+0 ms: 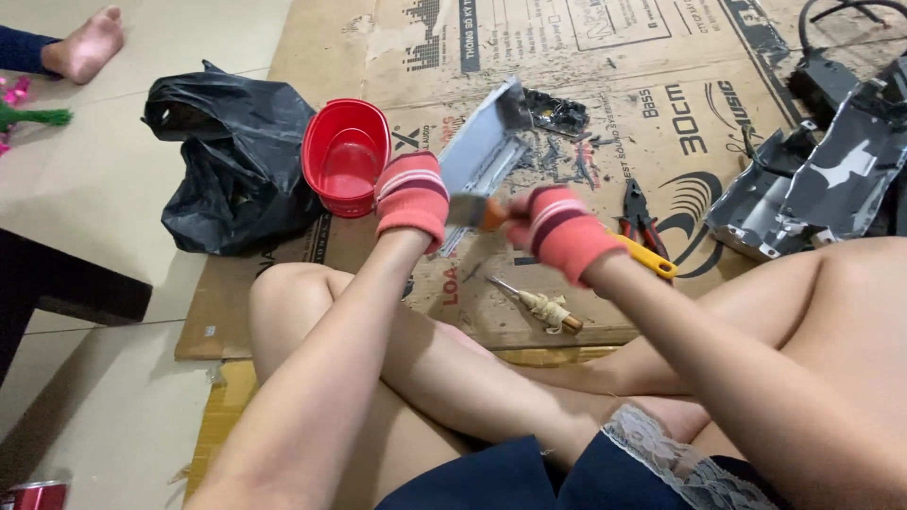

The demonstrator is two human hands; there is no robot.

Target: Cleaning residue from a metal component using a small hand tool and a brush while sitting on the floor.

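Over the cardboard (605, 57), both gloved hands (412, 200) (557, 231) grip a blurred orange-handled tool (477, 213).

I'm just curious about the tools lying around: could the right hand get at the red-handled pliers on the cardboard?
Probably yes. The pliers lie uncovered just beyond the right hand, nothing between them, but that hand seems to be gripping a small blurred piece already.

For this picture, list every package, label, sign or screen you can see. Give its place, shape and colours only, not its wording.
Flattened cardboard box: spread on the floor under the work, brown with black printing and graphics.
Black plastic bag: left of the red tub, crumpled, glossy.
No screens or signs show.
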